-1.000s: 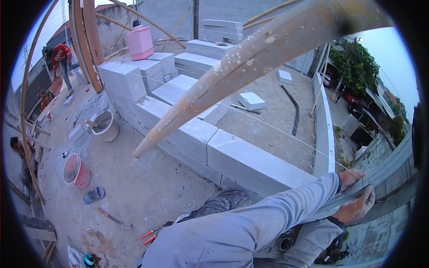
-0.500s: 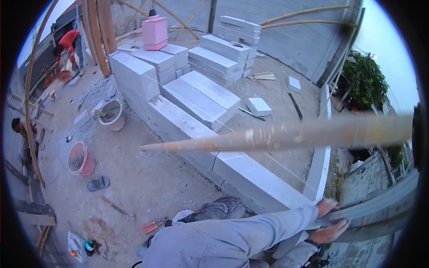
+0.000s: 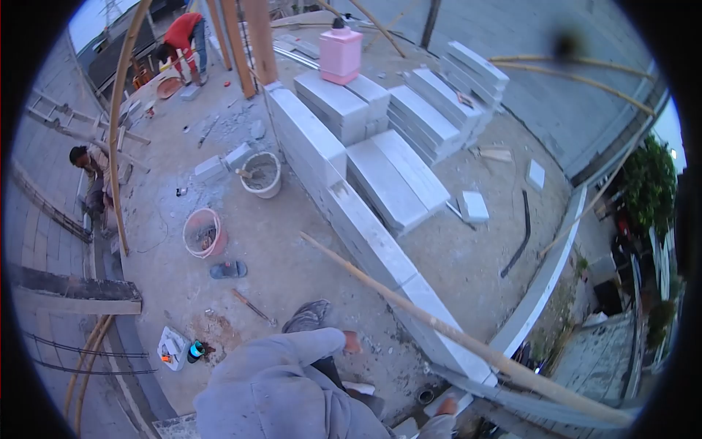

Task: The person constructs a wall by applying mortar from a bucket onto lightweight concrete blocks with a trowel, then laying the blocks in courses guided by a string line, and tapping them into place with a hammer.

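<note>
My left hand (image 3: 353, 342) extends from a grey sleeve (image 3: 311, 345) above the ground, near my dark trouser leg; its fingers are too small and blurred to read. Farther right and lower, my right hand (image 3: 447, 404) is beside a pale block (image 3: 431, 407) near the low wall's end, fingers apparently extended and nothing visible in them. The low white block wall (image 3: 431, 311) runs diagonally past both hands. Across it in the view slants a long bamboo pole (image 3: 439, 329), touched by neither hand.
A pink bucket (image 3: 205, 233), a mortar bucket (image 3: 260, 175), a sandal (image 3: 228, 270) and a hammer (image 3: 252, 306) are on the floor. Stacked blocks (image 3: 398, 179) and a pink container (image 3: 341, 55) stand beyond the wall. Two people (image 3: 183, 44), (image 3: 95, 172) crouch or bend at left.
The view has shifted, and the pole appears lower and more slanted. My hands have separated; the left has come away from the beam at the wall's end. The red-handled pliers are out of sight.
</note>
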### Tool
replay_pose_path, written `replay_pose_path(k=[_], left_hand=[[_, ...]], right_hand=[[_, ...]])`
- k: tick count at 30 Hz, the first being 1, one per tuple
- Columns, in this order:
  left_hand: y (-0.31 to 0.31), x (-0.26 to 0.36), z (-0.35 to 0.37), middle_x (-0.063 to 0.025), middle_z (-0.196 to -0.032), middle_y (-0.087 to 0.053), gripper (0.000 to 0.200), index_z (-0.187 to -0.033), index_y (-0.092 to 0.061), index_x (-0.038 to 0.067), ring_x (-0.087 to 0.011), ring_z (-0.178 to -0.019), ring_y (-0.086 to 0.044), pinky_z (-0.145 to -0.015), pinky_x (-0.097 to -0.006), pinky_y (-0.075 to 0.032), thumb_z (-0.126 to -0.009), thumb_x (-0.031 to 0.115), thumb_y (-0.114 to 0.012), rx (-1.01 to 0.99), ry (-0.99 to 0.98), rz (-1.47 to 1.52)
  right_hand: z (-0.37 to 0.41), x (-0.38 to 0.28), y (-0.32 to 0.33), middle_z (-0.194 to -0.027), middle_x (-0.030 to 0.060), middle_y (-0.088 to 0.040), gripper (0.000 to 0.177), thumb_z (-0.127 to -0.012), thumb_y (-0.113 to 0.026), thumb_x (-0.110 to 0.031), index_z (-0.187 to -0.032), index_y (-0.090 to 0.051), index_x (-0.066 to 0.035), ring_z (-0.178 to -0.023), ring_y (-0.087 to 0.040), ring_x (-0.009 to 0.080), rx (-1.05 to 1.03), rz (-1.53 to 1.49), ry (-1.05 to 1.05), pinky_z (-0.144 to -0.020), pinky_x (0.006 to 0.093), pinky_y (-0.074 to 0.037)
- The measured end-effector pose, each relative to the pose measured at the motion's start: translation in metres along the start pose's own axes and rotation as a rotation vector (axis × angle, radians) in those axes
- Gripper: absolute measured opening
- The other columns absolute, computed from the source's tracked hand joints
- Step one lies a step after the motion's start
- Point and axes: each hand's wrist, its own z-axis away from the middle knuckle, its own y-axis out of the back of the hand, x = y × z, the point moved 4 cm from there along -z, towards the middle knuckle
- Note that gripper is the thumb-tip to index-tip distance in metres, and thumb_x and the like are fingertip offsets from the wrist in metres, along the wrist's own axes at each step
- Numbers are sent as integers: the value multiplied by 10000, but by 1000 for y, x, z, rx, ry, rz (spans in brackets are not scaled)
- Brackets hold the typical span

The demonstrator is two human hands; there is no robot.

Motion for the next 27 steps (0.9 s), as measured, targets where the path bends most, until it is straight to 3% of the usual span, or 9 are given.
replay_pose_path(k=[2,3,6,8,9,11,14,17,27], left_hand=[[54,-28,40,-128,-879,-669,365,-904,-673,18,-233,-701,-652,-623,-371,-534,-784,359,-618,136,101,340],[77,-35,47,-128,-879,-669,365,-904,-673,18,-233,-701,-652,-623,-371,-534,-784,359,-618,143,89,362],[166,-104,65,-138,-932,-663,351,-959,-654,43,-271,-770,-652,-653,-396,-539,-807,350,-576,266,305,365],[211,-140,42,-132,-971,-657,325,-956,-657,101,-285,-835,-649,-691,-417,-529,-819,365,-527,366,-120,-658],[242,-161,58,-125,-954,-654,309,-940,-660,144,-307,-879,-636,-736,-422,-509,-819,377,-497,512,-219,-502],[347,-161,166,-146,-981,-641,321,-988,-652,149,-352,-920,-599,-803,-415,-484,-806,393,-549,667,7,180],[462,-238,268,-168,-857,-660,250,-900,-679,86,-290,-746,-645,-699,-356,-502,-780,297,-622,1179,-151,641],[534,-263,392,-140,-807,-676,269,-928,-673,29,-234,-693,-648,-639,-334,-496,-810,267,-625,1573,249,515],[667,-342,350,-90,-713,-662,268,-864,-692,19,-127,-632,-615,-604,-272,-475,-794,271,-636,1481,131,1035]], right_hand=[[-18,-86,-26,-749,45,-643,76,-796,-554,-221,-816,-591,-157,-736,-644,216,-149,80,353,-618,384,-498],[-15,-148,61,-721,36,-635,117,-815,-506,-205,-718,-558,-164,-722,-634,198,-236,152,431,-586,365,-493],[-25,-287,134,-759,69,-637,216,-836,-482,-266,-911,-641,-142,-790,-625,254,-517,-698,344,-673,404,-485],[-54,-383,207,-867,93,-655,278,-841,-489,-275,-1039,-629,-138,-843,-621,284,-258,-247,1000,-743,426,-476],[-78,-421,214,-939,159,-633,335,-892,-396,-366,-898,-592,-94,-813,-600,386,-290,-293,1037,-619,484,-473],[-123,-503,348,-993,216,-613,449,-867,-428,-439,-968,-624,-47,-918,-569,425,-466,-477,623,-772,487,-461],[-184,-592,473,-1024,219,-610,400,-853,-481,-379,-999,-636,-41,-988,-564,386,-307,-762,698,-859,432,-441],[-234,-659,557,-1020,204,-620,361,-843,-506,-333,-1023,-637,-49,-983,-573,371,-197,-826,690,-863,409,-442],[-340,-876,647,-1036,193,-623,380,-836,-514,-326,-1060,-626,-41,-1015,-572,344,-285,-789,844,-877,391,-432]])
